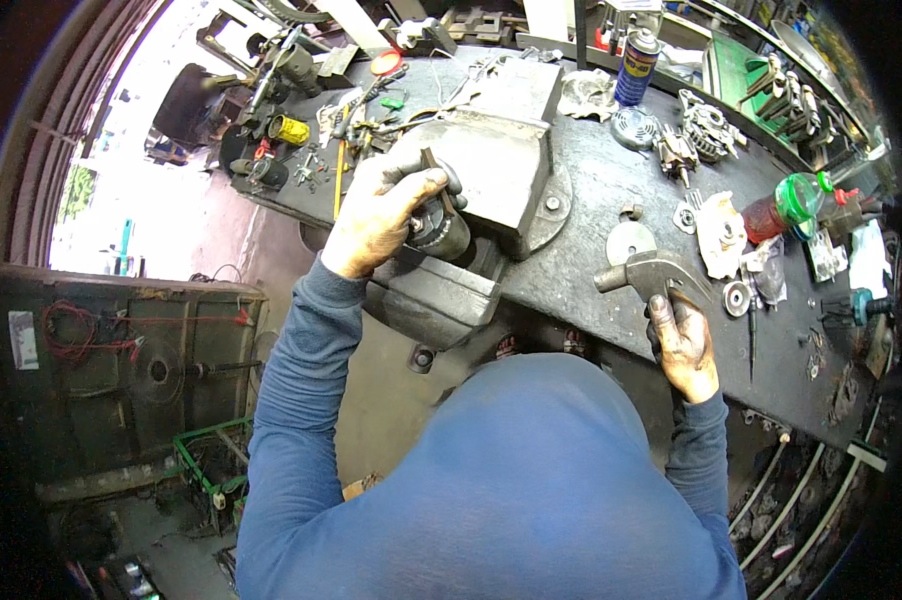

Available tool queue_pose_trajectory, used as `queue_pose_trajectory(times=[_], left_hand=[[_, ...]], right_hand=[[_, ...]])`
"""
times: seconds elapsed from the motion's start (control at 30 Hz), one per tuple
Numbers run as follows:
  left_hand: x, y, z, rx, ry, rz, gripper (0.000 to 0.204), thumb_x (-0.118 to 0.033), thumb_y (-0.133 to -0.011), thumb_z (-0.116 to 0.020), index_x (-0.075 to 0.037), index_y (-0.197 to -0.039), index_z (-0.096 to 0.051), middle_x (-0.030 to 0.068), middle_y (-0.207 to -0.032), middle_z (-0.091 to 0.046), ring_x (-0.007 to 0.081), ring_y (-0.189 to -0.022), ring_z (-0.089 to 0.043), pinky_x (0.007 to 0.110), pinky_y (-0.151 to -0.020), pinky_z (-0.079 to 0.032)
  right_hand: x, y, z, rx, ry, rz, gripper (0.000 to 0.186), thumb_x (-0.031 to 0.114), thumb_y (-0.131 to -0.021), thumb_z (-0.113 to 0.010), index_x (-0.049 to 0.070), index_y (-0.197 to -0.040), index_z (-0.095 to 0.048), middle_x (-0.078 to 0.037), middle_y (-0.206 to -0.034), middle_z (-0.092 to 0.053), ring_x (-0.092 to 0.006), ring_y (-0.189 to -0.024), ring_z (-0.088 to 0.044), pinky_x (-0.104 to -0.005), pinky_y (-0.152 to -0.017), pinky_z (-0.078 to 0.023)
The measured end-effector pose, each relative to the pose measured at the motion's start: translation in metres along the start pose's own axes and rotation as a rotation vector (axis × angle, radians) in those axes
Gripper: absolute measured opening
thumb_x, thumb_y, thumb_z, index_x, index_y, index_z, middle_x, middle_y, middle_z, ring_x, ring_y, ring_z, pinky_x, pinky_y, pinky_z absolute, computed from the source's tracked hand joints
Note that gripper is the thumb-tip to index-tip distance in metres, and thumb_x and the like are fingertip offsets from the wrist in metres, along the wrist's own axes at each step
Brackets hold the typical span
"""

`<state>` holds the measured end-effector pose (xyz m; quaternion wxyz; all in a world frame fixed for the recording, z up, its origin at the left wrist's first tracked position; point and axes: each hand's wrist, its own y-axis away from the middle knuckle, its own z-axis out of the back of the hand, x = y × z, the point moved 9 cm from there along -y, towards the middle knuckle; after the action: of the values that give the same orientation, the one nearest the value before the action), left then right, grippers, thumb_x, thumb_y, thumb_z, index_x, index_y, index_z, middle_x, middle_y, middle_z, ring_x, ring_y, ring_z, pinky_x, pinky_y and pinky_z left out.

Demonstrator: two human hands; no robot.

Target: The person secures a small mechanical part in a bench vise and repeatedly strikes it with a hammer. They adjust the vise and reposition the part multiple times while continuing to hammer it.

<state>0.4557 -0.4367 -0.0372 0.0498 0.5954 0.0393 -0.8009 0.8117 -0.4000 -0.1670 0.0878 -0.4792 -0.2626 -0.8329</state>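
So the left hand point(386, 210) is up at the vise point(501, 190), fingers curled around a flat metal piece point(429, 160) that sticks up past the knuckles. Right under it is a dark cylindrical part point(443, 232), sitting at the vise near the front edge of the table point(581, 285). Can't really tell whether the flat piece actually touches the part, since the fingers cover that spot. The right hand point(683, 348) is wrapped around a hammer point(653, 272), gripping it close below the head, well apart from the vise and over the table's front edge. Both hands look pretty grimy, fwiw. Just beyond the hammer head there's a flat round disc point(631, 242), and to the right of it a small pulley point(737, 298) near a thin dark rod point(752, 345). Further back on the right you've got a metal housing with slots point(708, 125), a blue spray can point(636, 70) and a green-topped bottle with dark red stuff in it point(763, 220). Left of the vise, a yellow cylinder point(289, 129) lies among loose small hardware, and a green crate point(203, 450) is down at lower left.
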Motion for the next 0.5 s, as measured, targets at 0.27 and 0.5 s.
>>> queue_pose_trajectory(times=[0.27,0.5], left_hand=[[-0.012,-0.002,-0.005,0.119,-0.294,0.002,0.025,-0.022,-0.098,-0.058,0.001,-0.092,-0.068,0.0045,-0.087,-0.068,0.0097,-0.076,-0.059,0.026,-0.069,-0.048],[-0.026,0.0,-0.015,0.193,-0.346,-0.031,0.024,-0.023,-0.099,-0.059,-0.001,-0.097,-0.067,0.0042,-0.085,-0.066,0.0105,-0.077,-0.058,0.028,-0.069,-0.047]], right_hand=[[0.018,-0.017,0.014,-0.1,0.067,0.312,0.048,0.042,-0.103,-0.057,-0.005,-0.099,-0.06,-0.007,-0.074,-0.057,-0.0152,-0.067,-0.049,-0.0343,-0.062,-0.044],[0.035,-0.014,0.01,-0.056,0.074,0.316,0.052,0.043,-0.102,-0.056,-0.008,-0.106,-0.062,-0.013,-0.078,-0.061,-0.0206,-0.073,-0.055,-0.0374,-0.07,-0.047]])
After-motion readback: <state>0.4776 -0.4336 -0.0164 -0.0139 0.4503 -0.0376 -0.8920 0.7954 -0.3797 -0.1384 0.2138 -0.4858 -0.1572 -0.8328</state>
